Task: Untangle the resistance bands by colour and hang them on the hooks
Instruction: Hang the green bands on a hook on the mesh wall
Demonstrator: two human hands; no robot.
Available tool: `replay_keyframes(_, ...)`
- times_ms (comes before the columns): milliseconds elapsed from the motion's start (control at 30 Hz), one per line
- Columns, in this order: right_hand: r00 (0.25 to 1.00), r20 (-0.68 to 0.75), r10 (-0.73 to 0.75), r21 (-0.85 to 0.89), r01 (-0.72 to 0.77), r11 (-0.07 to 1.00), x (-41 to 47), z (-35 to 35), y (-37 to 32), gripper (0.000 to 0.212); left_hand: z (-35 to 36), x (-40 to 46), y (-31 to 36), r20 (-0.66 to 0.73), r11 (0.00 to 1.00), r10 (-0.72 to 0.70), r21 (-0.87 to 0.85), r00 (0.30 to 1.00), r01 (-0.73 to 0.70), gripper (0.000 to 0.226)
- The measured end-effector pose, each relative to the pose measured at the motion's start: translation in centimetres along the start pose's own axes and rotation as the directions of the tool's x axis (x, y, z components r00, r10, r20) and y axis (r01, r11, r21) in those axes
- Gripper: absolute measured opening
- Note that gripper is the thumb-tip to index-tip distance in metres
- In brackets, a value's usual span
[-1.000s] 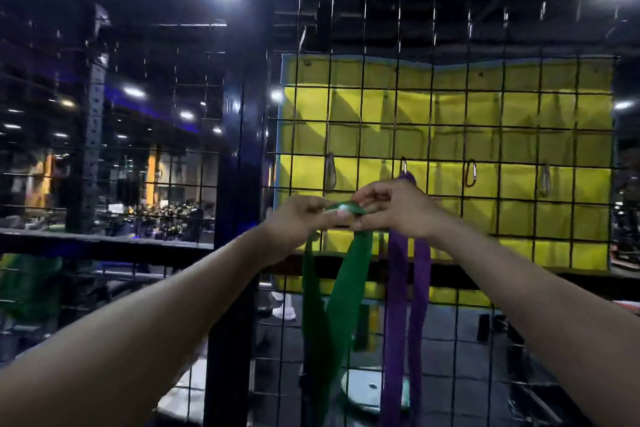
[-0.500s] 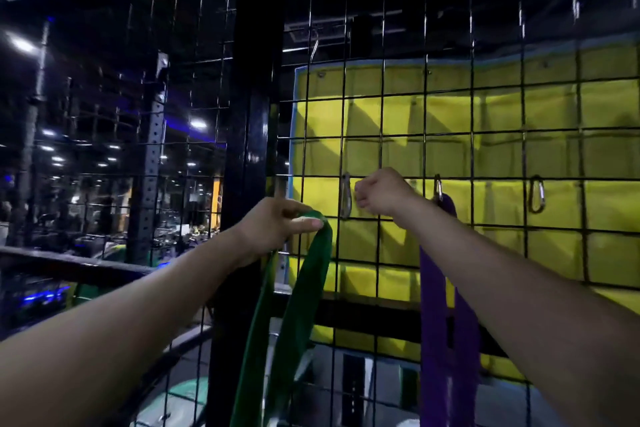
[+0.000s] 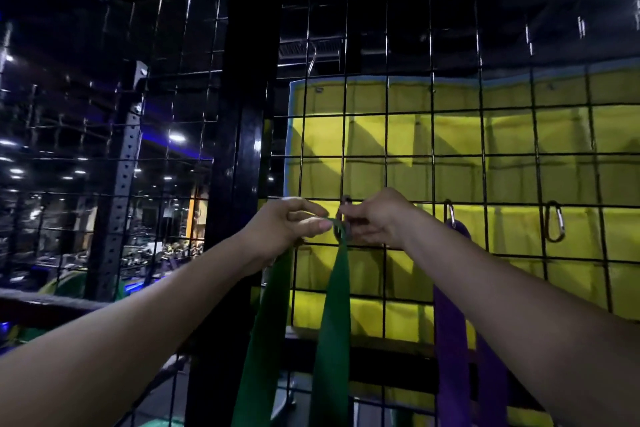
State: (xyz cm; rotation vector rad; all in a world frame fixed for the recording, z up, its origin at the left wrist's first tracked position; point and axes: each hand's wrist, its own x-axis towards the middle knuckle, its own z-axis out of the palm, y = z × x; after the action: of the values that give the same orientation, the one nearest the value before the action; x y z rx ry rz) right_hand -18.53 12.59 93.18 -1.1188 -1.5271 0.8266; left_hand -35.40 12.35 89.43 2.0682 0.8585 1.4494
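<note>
The left hand [image 3: 287,229], pinching the flat green rubber resistance band [image 3: 332,322], has lifted its top to the grey metal carabiner hook [image 3: 344,218]. The right hand [image 3: 377,218] has come back onto that hook at the band's 3 o'clock, so clipping looks imminent.

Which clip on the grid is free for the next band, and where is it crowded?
Free: the empty carabiner right of the purple band. Crowded: the leftmost clip, where the left hand and right hand work the green band.

Green band [image 3: 332,322]: both strands cut off at the frame's bottom edge. Purple band [image 3: 450,340]: lower end likewise cut off, right strand partly behind the forearm. Carabiner [image 3: 345,215] at centre: mostly hidden by fingers.
</note>
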Motion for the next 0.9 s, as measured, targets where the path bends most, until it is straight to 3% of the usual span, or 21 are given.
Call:
replay_keyframes(300, 0.995, -0.102, 0.005, -0.103, -0.016, 0.995, 0.3, 1.8, -0.4, 0.031, -0.3, 1.2, -0.8, 0.022, 1.000, 0.028, -0.016, 0.999, -0.027, 0.023)
replay_keyframes(600, 0.994, -0.056, 0.096, -0.063, -0.099, 0.993, 0.1, 1.8, -1.1, 0.022, -0.4, 1.4, -1.3, 0.065, 0.998, 0.057, -0.037, 0.996, -0.055, 0.015)
replay_keyframes(900, 0.989, -0.144, -0.022, -0.210, -0.008, 0.978, 1.0, 1.3, -0.5, 0.022, 0.3, 2.8, -1.4, 0.011, 0.990, 0.054, -0.131, 0.998, -0.052, 0.019)
